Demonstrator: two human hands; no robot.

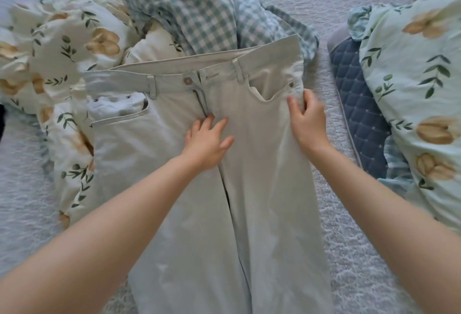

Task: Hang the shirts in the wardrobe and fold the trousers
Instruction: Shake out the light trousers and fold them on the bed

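Pale blue-white jeans lie front side up on the bed, waistband away from me, legs running toward me. Their fly is unzipped and the button is undone. My left hand lies flat with spread fingers on the crotch, just below the zip. My right hand pinches the right side seam of the jeans beside the front pocket, with fingers curled around the fabric edge. A green-and-white checked garment lies crumpled beyond the waistband.
A cream floral duvet is bunched at the left, partly under the jeans. A mint floral pillow lies at the right on a navy quilted pad. The grey textured bedspread shows around them.
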